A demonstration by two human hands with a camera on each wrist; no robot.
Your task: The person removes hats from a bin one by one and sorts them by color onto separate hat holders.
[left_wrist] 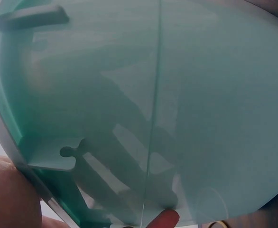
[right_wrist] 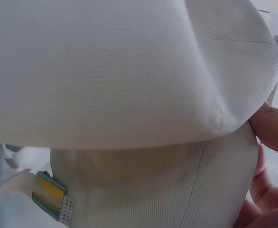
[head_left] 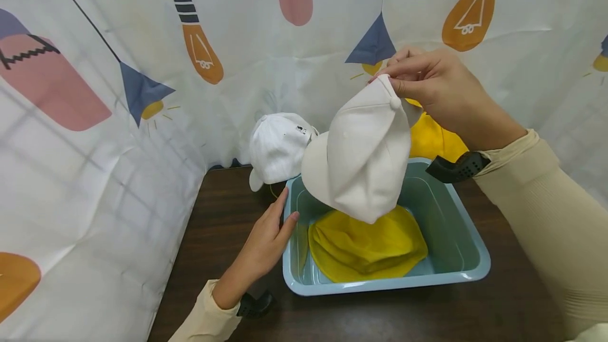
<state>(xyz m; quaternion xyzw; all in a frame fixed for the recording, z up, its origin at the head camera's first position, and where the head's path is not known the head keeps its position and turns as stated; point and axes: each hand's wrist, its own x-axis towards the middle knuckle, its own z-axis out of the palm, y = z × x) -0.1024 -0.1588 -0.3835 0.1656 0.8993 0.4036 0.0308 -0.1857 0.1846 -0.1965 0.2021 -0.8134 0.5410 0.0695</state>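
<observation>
Table (head_left: pixel 228 215) dark wood | printed curtain (head_left: pixel 142 41) behind | left hand (head_left: pixel 266 236) flat against bin (head_left: pixel 456 247) | right hand (head_left: pixel 437 88) pinching cap (head_left: pixel 366 157)

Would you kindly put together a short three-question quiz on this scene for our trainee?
1. True or false: the right hand pinches the cream cap by its crown, above the teal bin.
2. What lies inside the bin? A) a yellow cap B) a white cap C) a blue towel
3. Fill in: the left hand rests against the bin's outer ___.

Key:
1. True.
2. A: the yellow cap lies on the bin's floor; the white cap sits on the table behind it.
3. Wall, with one fingertip over the rim.
</observation>
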